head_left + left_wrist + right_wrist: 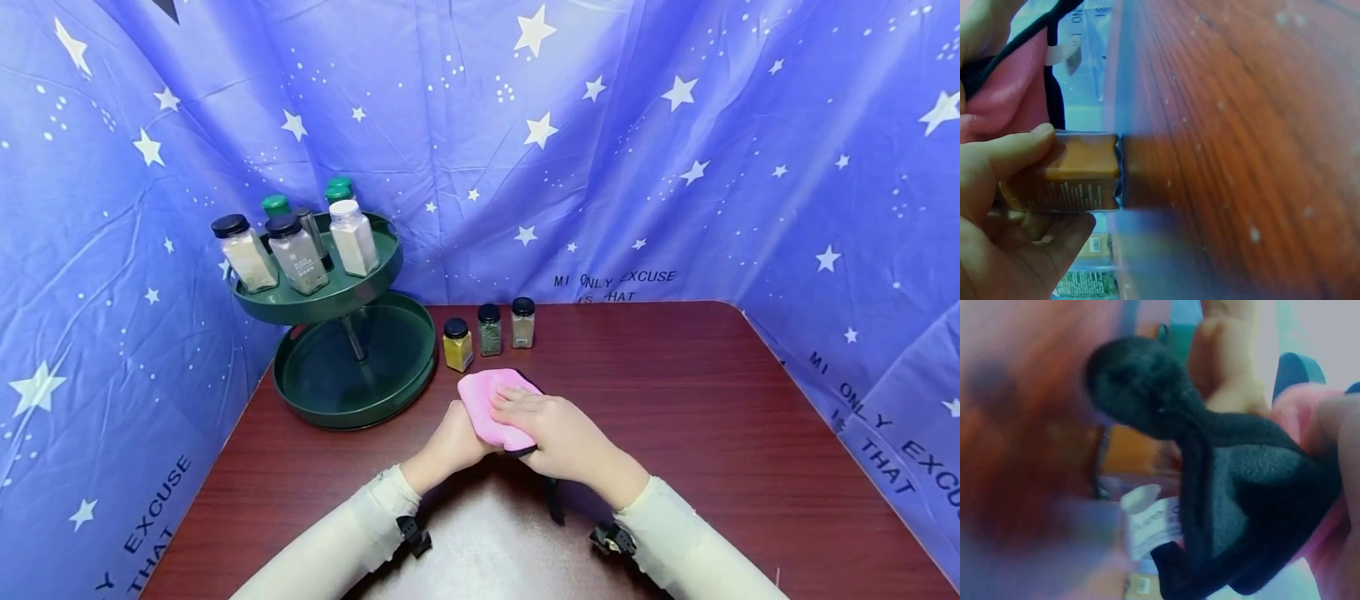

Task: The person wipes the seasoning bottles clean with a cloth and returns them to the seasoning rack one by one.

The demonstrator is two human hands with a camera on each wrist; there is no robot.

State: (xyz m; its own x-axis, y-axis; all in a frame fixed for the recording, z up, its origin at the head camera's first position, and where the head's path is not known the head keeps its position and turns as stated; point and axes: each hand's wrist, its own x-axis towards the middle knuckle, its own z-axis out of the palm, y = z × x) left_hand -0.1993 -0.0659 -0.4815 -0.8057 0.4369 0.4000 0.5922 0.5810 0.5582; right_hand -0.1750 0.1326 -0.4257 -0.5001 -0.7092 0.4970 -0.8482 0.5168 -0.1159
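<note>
Blue starry curtains [465, 117] are hanging behind and beside a reddish-brown table [712, 417]. On the left, a green two-tier stand [330, 379] is carrying several jars [300, 265] on its upper tray. Next along, the left hand [452, 437] is clasping an orange-brown jar [1082, 165] upright, thumb and fingers on opposing sides, its base facing the tabletop; whether they are touching is hard to tell. Farther back, a yellow jar [458, 350], a green-flecked jar [490, 335] and a pale jar [522, 327] are standing in a row. A pink cloth [482, 407] with a black underside [1260, 494] is hiding the held jar from the head view, and the right hand [562, 433] is gripping that cloth, fingers spreading over its top. Wiping seems to be the step in hand. For a good result, the left hand should be steadying the jar low, turning it gradually, while the right should be pressing evenly, working into the corners and keeping loose cloth clear of the standing row.
</note>
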